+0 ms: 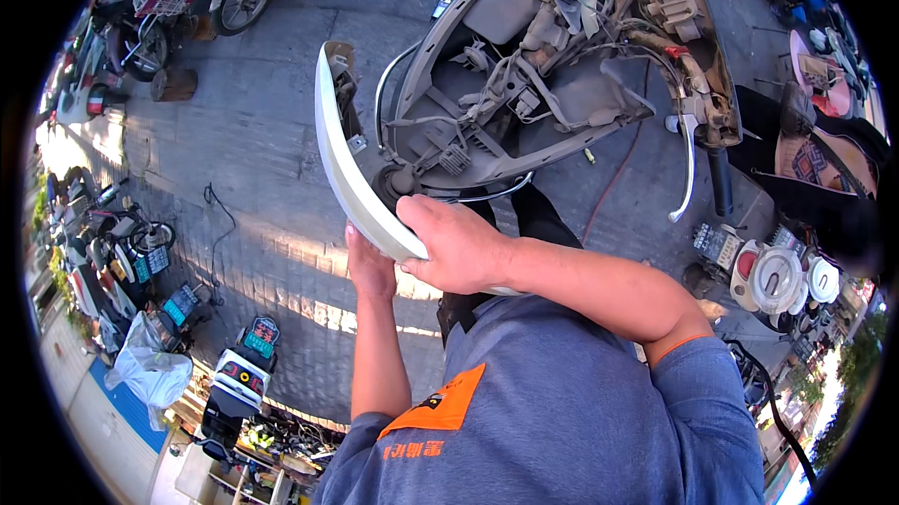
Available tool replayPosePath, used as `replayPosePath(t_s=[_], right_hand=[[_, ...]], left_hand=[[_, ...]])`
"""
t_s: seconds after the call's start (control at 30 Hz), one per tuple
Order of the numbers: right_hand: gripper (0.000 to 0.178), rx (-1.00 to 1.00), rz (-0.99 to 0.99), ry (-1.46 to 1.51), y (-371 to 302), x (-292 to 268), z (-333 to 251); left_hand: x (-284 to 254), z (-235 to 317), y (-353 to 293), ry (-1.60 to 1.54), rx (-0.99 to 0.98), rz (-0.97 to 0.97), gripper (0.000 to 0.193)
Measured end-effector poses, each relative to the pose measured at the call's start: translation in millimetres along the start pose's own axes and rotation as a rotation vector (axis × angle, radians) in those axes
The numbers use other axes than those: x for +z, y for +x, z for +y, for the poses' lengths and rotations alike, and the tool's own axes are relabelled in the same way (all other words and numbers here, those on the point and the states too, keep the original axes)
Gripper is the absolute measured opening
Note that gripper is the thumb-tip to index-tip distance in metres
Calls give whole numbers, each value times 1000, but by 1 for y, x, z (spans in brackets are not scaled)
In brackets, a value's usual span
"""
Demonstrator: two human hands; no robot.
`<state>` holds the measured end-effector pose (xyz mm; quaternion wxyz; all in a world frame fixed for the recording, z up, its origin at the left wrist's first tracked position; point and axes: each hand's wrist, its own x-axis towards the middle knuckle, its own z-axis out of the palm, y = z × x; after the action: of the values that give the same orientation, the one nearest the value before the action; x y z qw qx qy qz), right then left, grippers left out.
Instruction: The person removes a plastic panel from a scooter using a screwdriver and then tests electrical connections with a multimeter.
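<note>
One white panel (339, 154) is sitting just left of one grey scooter shell (501, 18), two hands touching it. Right hand (459, 241): fingers are curling closed around the panel's near end. Left hand (371, 269): is supporting the outer edge; its fingers are mostly hiding behind the panel, closure cannot be told. One lever (690, 168) and one black grip (719, 182) are hanging right of the shell.

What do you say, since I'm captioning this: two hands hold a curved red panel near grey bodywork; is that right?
Only the colour is wrong: the curved panel is white, as the head view shows. The left hand and right hand do hold it near grey bodywork.
</note>
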<state>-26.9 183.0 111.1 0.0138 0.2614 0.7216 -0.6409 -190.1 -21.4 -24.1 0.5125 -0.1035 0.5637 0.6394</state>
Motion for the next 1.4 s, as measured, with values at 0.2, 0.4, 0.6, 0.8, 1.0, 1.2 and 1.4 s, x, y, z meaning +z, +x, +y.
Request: replayPosePath(t_s=[0.2,0.4,0.6,0.8,1.0,1.2,1.4], right_hand=[[51,-81,-24,-122,20,32,24],[54,7,-118,-142,40,23,22],[49,-18,-172,-140,51,24,27],[40,-110,-81,37,64,37,51],[25,525,809,460,96,40,175],[19,659,932,1398,139,13,225],[11,546,1000,1880,165,7,213]], left_hand=[[105,76,-26,767,453,111,112],[109,89,22,891,323,248,109],[115,112,22,880,7,167,102],[80,117,35,842,37,65,102],[62,115,35,856,34,76,106],[44,120,38,950,55,-19,102],[49,120,27,953,64,-46,105]])
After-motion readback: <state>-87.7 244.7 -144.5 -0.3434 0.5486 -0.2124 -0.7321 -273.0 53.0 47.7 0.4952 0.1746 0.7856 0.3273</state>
